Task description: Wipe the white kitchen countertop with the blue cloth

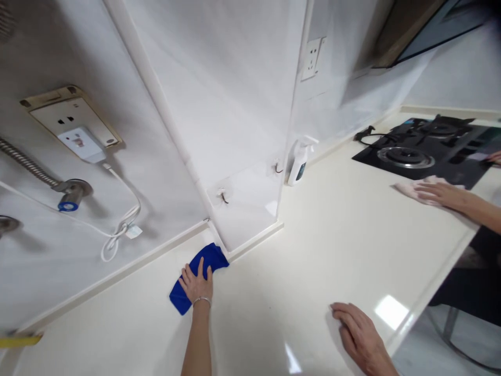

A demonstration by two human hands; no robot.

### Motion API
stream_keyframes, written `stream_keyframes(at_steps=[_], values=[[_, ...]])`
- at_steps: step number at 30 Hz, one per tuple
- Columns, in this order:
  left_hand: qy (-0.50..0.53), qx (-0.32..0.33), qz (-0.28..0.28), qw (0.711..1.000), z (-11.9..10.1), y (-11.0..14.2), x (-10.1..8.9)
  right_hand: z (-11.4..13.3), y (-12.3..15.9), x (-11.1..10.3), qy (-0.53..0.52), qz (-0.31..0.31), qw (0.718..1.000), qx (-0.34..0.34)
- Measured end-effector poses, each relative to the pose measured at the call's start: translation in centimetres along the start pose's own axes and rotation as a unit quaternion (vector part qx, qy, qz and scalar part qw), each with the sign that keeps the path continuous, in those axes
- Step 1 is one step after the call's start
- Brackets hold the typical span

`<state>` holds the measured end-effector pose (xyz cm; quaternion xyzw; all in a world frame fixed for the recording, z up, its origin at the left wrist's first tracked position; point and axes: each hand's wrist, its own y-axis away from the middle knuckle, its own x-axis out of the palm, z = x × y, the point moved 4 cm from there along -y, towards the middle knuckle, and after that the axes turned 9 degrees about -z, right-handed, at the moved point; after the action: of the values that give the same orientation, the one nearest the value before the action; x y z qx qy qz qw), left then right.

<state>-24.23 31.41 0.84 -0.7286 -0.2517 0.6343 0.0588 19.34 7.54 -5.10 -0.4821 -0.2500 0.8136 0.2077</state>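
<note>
- The thin, deep-blue fabric cloth point(215, 256) lies at 7 o'clock in the head view, flat on the glossy cream countertop point(274, 292), its 2 o'clock end touching or just beside the pale raised ledge point(254, 241).
- It looks light, soft and limp, likely to slide easily but bunch if pushed by an edge; its middle, under a flat palm, seems the surest hold.
- The left hand point(198, 286) lies palm-down on it, fingers spread, its forearm coming from 6 o'clock.
- The empty right hand point(362, 337) rests on the countertop between 4 and 5 o'clock, fingers loosely bent.
</note>
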Motion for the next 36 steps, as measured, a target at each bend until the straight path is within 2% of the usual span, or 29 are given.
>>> stream_keyframes(at_steps=[8,14,16,21,25,29,32,36], values=[[0.013,-0.008,-0.012,1.000,-2.6,-6.4,3.6,-0.5,0.4,0.1,0.041,0.001,0.999,-0.009],[0.073,0.013,-0.086,0.994,-3.1,-9.9,4.1,-0.2,0.0,-0.2,0.040,-0.013,0.999,-0.026],[0.089,0.030,-0.079,0.993,-3.2,-10.6,4.2,-0.1,-0.1,-0.3,0.036,-0.011,0.999,-0.026],[0.100,0.059,-0.017,0.993,-3.4,-11.0,4.6,0.1,-0.4,-0.5,0.027,-0.017,0.999,-0.009],[0.104,0.087,0.012,0.991,-3.5,-9.5,3.7,0.2,-0.6,-0.4,0.023,-0.023,0.999,0.003],[0.106,0.113,0.020,0.988,-3.0,-6.0,1.8,0.1,-0.6,-0.1,0.020,-0.018,1.000,0.009],[0.106,0.139,0.022,0.984,-2.2,-2.2,0.1,0.0,-0.4,0.0,0.009,-0.013,1.000,0.013],[0.132,0.199,0.019,0.971,-0.9,4.6,-2.7,0.2,-0.3,0.0,-0.001,-0.031,0.999,0.005]])
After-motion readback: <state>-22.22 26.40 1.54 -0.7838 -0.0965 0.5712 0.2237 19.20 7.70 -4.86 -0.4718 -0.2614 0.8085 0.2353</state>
